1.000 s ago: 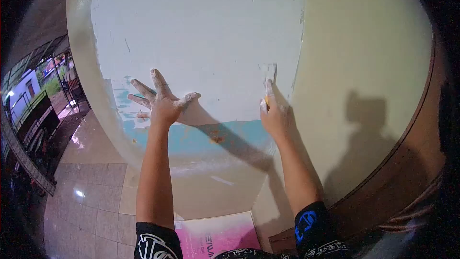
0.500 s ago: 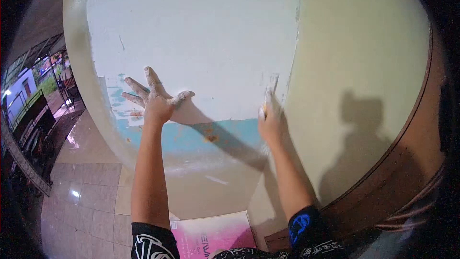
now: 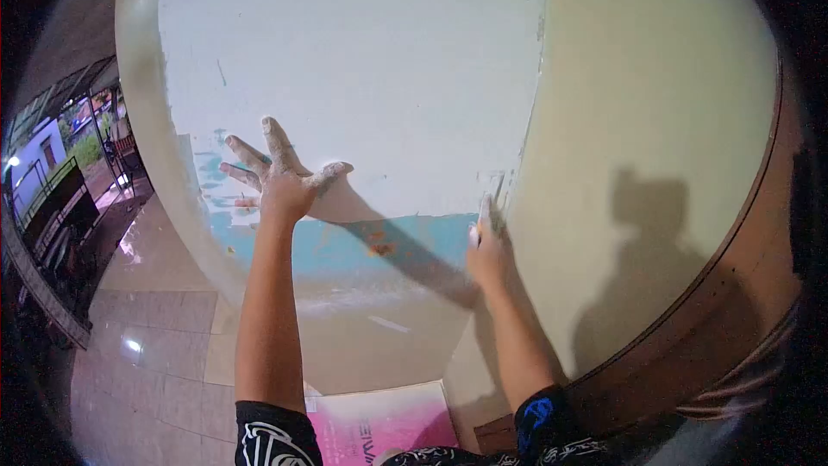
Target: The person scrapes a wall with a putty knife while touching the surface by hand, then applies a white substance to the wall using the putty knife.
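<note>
My left hand (image 3: 285,185) is spread against the wall, fingers apart and dusted with white. Under it lies a large patch of white filler (image 3: 362,60), with a bare teal strip (image 3: 423,237) along the bottom. My right hand (image 3: 489,252) grips a putty knife (image 3: 492,188), its blade pointing up and touching the wall near the patch's lower right edge. The fingers partly cover the knife's handle. White smears show around the blade.
A pink and white box (image 3: 379,423) stands low between my arms. Beige wall (image 3: 630,78) continues to the right, bordered by a brown edge (image 3: 690,319). At the left are floor tiles (image 3: 147,354) and an opening to the outside with a dark gate (image 3: 65,207).
My right hand and the putty knife have slid down the wall, close to the teal strip. My left hand stays in place, still spread.
</note>
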Demonstrator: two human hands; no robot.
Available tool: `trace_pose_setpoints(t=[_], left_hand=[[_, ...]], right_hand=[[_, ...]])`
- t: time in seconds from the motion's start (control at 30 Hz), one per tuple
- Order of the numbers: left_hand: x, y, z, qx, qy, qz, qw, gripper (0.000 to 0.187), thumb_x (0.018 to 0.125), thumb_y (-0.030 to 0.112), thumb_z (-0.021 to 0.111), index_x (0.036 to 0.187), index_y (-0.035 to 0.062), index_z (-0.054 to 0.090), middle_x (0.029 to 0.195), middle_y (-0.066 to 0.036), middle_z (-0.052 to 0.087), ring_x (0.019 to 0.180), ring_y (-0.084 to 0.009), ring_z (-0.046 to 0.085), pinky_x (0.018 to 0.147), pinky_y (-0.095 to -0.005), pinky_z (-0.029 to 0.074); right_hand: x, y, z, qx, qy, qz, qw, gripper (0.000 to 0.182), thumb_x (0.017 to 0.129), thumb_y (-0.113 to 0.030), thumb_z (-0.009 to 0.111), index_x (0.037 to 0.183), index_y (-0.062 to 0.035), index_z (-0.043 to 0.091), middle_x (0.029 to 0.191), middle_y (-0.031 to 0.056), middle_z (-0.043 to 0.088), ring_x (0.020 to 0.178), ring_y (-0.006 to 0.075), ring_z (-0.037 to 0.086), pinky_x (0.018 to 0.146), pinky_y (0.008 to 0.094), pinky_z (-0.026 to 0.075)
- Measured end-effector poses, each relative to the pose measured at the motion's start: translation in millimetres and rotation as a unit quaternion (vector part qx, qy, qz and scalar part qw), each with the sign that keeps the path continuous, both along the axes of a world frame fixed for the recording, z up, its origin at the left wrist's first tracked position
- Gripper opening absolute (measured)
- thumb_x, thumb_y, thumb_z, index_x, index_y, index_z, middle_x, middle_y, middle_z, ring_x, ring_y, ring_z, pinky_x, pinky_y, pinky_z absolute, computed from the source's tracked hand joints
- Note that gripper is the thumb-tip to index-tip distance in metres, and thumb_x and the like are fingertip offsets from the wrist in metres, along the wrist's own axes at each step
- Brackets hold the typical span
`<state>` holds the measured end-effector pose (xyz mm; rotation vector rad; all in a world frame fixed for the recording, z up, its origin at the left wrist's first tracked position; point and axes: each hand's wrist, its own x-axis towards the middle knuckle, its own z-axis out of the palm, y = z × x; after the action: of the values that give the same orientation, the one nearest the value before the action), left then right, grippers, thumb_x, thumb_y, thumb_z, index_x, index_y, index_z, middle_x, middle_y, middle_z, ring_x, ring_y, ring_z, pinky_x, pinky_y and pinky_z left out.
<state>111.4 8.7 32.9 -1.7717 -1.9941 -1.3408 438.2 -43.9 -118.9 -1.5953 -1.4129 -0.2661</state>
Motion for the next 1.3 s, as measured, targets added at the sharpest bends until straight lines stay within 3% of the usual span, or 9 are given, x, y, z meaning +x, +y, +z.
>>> trace_pose_setpoints(t=[0.07,0.23,0.5,0.63,0.77,0.8,0.9,1.13,1.3], left_hand=[[3,-3,3,-0.015,-0.003,0.009,1.000,0.149,0.047,0.089,0.076,0.163,0.0271,0.005,0.159,-0.031,-0.029,0.140,-0.0607,-0.030,0.090,-0.0922,0.002],[-3,8,-5,0.054,0.014,-0.010,0.998,0.150,0.046,0.088,0.077,0.163,0.0263,0.006,0.159,-0.032,-0.028,0.140,-0.0609,-0.030,0.090,-0.0921,0.001],[2,-3,1,0.010,0.016,0.004,1.000,0.149,0.047,0.089,0.077,0.163,0.0247,0.008,0.159,-0.033,-0.028,0.140,-0.0609,-0.032,0.088,-0.0927,0.001],[3,-6,3,-0.008,-0.012,-0.036,0.999,0.150,0.050,0.091,0.074,0.163,0.0200,0.004,0.155,-0.038,-0.029,0.139,-0.0592,-0.034,0.101,-0.0830,-0.009],[0,-1,0,0.012,-0.005,-0.009,1.000,0.149,0.047,0.088,0.077,0.163,0.0249,0.009,0.159,-0.032,-0.028,0.140,-0.0610,-0.031,0.087,-0.0929,0.003],[1,-2,1,0.005,-0.003,-0.004,1.000,0.149,0.047,0.088,0.077,0.163,0.0253,0.009,0.159,-0.032,-0.028,0.140,-0.0612,-0.031,0.088,-0.0927,0.003],[-4,18,-16,0.064,0.024,0.002,0.998,0.148,0.047,0.088,0.077,0.163,0.0272,0.008,0.159,-0.032,-0.028,0.140,-0.0611,-0.031,0.089,-0.0920,0.002],[-3,5,-6,0.032,-0.003,-0.018,0.999,0.148,0.047,0.088,0.077,0.163,0.0278,0.009,0.159,-0.032,-0.028,0.139,-0.0619,-0.031,0.089,-0.0917,-0.001],[-1,2,-4,0.040,-0.002,-0.013,0.999,0.147,0.049,0.087,0.078,0.163,0.0267,0.009,0.160,-0.032,-0.027,0.140,-0.0614,-0.030,0.089,-0.0920,-0.001]], right_hand=[[7,12,-16,0.105,-0.095,-0.016,0.990,0.067,0.101,-0.026,0.051,0.161,-0.0313,0.022,0.140,0.0217,0.057,0.128,0.0413,0.054,0.105,0.0499,0.044],[8,-9,116,-0.130,0.058,-0.008,0.990,0.067,0.104,-0.024,0.047,0.162,-0.0191,0.014,0.128,0.0268,0.063,0.117,0.0448,0.061,0.100,0.0503,0.049],[8,-6,-34,-0.090,0.020,-0.012,0.996,0.068,0.103,-0.025,0.047,0.162,-0.0220,0.013,0.126,0.0272,0.063,0.116,0.0469,0.060,0.099,0.0525,0.047],[10,-6,29,-0.086,0.063,0.020,0.994,0.069,0.103,-0.027,0.047,0.162,-0.0259,0.012,0.118,0.0277,0.067,0.108,0.0482,0.063,0.094,0.0534,0.049],[20,5,69,-0.158,0.064,-0.001,0.985,0.068,0.103,-0.028,0.047,0.162,-0.0251,0.013,0.121,0.0319,0.064,0.111,0.0493,0.061,0.098,0.0536,0.047],[1,-16,74,-0.100,0.108,0.024,0.989,0.059,0.103,-0.028,0.049,0.158,-0.0174,0.029,0.125,0.0256,0.065,0.115,0.0462,0.060,0.097,0.0515,0.048],[13,1,-45,0.038,-0.106,-0.067,0.991,0.068,0.103,-0.027,0.047,0.162,-0.0264,0.013,0.127,0.0247,0.064,0.115,0.0458,0.061,0.099,0.0514,0.048],[6,-13,43,-0.131,0.052,-0.001,0.990,0.067,0.103,-0.026,0.048,0.162,-0.0199,0.015,0.123,0.0223,0.067,0.112,0.0460,0.062,0.097,0.0515,0.048],[-2,-26,-12,-0.157,0.033,0.040,0.986,0.068,0.101,-0.019,0.051,0.161,-0.0135,0.018,0.146,0.0271,0.049,0.137,0.0446,0.045,0.113,0.0466,0.039]])
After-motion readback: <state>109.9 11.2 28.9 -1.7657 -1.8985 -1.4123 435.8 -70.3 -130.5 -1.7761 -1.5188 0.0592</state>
